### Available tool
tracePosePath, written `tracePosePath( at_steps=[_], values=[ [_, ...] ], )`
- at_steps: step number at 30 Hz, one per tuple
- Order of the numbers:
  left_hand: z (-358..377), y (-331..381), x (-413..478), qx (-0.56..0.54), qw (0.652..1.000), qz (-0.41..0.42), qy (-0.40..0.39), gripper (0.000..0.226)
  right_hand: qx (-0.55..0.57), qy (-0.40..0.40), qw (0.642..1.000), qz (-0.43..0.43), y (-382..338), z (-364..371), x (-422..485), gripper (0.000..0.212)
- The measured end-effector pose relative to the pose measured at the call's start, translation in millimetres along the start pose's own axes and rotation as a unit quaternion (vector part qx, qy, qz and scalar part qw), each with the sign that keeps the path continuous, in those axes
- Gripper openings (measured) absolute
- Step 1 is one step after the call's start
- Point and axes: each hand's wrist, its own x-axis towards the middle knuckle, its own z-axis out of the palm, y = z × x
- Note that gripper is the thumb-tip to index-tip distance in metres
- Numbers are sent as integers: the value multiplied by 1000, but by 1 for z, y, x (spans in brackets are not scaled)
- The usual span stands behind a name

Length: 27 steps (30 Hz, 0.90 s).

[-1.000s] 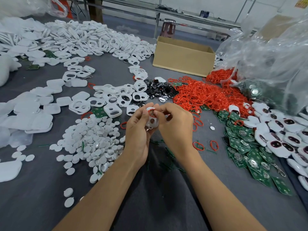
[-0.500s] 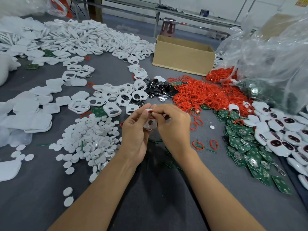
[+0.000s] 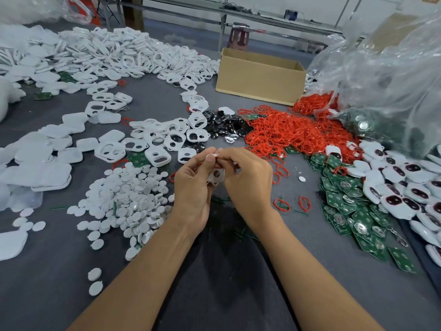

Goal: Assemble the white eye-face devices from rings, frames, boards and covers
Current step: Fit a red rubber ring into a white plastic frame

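My left hand (image 3: 191,189) pinched the white frame (image 3: 216,177) by its rim, light and stiff I judged; at three o'clock my right hand (image 3: 248,185) pinched the soft red ring (image 3: 216,159).

Grey table (image 3: 310,295) heaped with loose parts

White frames (image 3: 133,51) pile across the far left, white covers (image 3: 35,163) lie at the left edge, round white discs (image 3: 128,201) nearer. Black lenses (image 3: 224,127), red rings (image 3: 281,134) and a cardboard box (image 3: 257,77) sit mid-table — green boards (image 3: 353,211) and assembled white devices (image 3: 405,187) spread along the right.
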Motion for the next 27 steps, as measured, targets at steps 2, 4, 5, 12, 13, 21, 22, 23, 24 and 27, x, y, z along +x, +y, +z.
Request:
tracePosePath(
  at_steps=[2, 4, 5, 12, 13, 21, 22, 23, 24, 27],
  values=[
    [-1, 0, 0, 8, 1000, 0, 5, 17, 1, -6, 1000, -3, 0, 0, -1, 15],
    [-1, 1, 0, 27, 1000, 3, 12, 16, 2, -8, 1000, 0, 0, 0, -1, 18],
    [-1, 0, 0, 40, 999, 6, 17, 16, -2, -7, 1000, 0, 0, 0, -1, 19],
    [0, -4, 0, 123, 991, 49, 35, 15, 15, -17, 998, 51, 2, 0, 2, 19],
    [0, -4, 0, 119, 991, 52, 28, 15, 55, -18, 995, 87, 1, 0, 4, 19],
    [-2, 0, 1, 108, 992, 62, -8, 15, 295, -144, 898, 293, 3, -22, 25, 27],
    [-2, 0, 2, 109, 992, 59, -18, 16, 324, -176, 873, 320, 3, -24, 27, 34],
    [-3, 0, 1, 111, 992, 56, -31, 16, 344, -215, 849, 339, 2, -27, 28, 37],
    [-4, 1, 1, 112, 991, 55, -43, 17, 354, -253, 832, 346, 1, -29, 29, 36],
    [-3, 2, -1, 122, 989, 56, -58, 18, 344, -283, 828, 341, 2, -34, 31, 27]
  ],
)
